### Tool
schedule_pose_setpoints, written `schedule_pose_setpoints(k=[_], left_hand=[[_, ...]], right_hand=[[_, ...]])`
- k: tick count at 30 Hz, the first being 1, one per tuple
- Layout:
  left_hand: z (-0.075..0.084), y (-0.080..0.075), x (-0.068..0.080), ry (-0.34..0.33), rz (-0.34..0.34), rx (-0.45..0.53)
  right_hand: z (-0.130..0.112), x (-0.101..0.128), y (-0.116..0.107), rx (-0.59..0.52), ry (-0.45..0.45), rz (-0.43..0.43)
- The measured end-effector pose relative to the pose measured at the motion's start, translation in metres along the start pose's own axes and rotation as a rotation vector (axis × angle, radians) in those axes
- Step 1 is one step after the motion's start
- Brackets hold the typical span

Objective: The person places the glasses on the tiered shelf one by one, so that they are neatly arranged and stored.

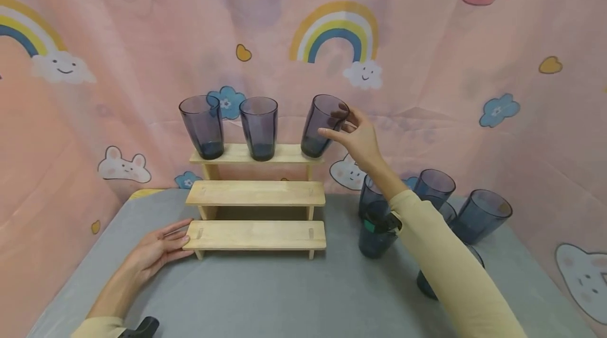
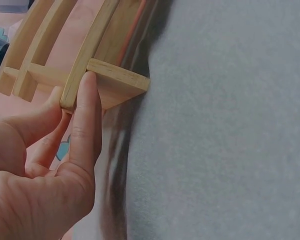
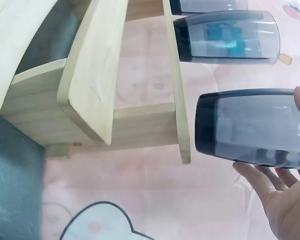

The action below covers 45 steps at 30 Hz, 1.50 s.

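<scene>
A three-step wooden shelf point(image 1: 256, 193) stands on the grey table. Two dark tinted glasses point(image 1: 204, 127) point(image 1: 260, 127) stand upright on its top step. My right hand point(image 1: 334, 123) grips a third dark glass point(image 1: 315, 135) near the rim, tilted, its base at the right end of the top step. The right wrist view shows this glass point(image 3: 250, 127) between thumb and fingers point(image 3: 260, 175), base against the top plank point(image 3: 177, 100). My left hand point(image 1: 182, 238) lies with straight fingers on the table, touching the left end of the bottom step point(image 2: 115, 82), thumb point(image 2: 86, 115) against the wood.
Several more dark glasses point(image 1: 479, 216) stand and lean in a cluster on the table point(image 1: 265, 296) right of the shelf, under my right forearm. A pink patterned curtain point(image 1: 427, 64) closes the back and both sides. The two lower steps carry nothing.
</scene>
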<state>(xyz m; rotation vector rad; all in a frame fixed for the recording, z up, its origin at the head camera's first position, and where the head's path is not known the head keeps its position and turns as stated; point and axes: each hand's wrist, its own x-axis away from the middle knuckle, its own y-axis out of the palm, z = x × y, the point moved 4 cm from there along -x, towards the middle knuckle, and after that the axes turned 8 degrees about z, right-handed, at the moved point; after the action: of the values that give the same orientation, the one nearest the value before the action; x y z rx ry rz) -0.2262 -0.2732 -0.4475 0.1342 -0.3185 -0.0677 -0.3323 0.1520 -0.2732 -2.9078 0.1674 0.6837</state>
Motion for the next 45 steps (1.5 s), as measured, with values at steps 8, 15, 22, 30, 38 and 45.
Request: schedule_pose_setpoints(k=[8,15,22,30,38,45], left_hand=[[-0.001,0.002,-0.001,0.003,0.01,-0.029],[-0.001,0.002,-0.001,0.008,0.01,-0.029],[0.0,0.002,-0.002,0.008,0.004,-0.018],[-0.001,0.002,0.0,-0.002,0.017,-0.013],[-0.002,0.004,0.0,-0.005,0.017,-0.022],[-0.002,0.003,0.0,0.002,0.01,-0.027]], right_hand=[[0.004,-0.005,0.004,0.044,0.035,-0.066],[0.001,-0.01,0.009,0.168,0.017,-0.108],[-0.005,-0.01,0.016,0.245,0.034,-0.147],[-0.005,-0.008,0.019,0.21,0.042,-0.166],[-0.009,-0.005,0.016,0.259,0.068,-0.222],[-0.023,0.003,-0.011,0.365,0.083,-0.325]])
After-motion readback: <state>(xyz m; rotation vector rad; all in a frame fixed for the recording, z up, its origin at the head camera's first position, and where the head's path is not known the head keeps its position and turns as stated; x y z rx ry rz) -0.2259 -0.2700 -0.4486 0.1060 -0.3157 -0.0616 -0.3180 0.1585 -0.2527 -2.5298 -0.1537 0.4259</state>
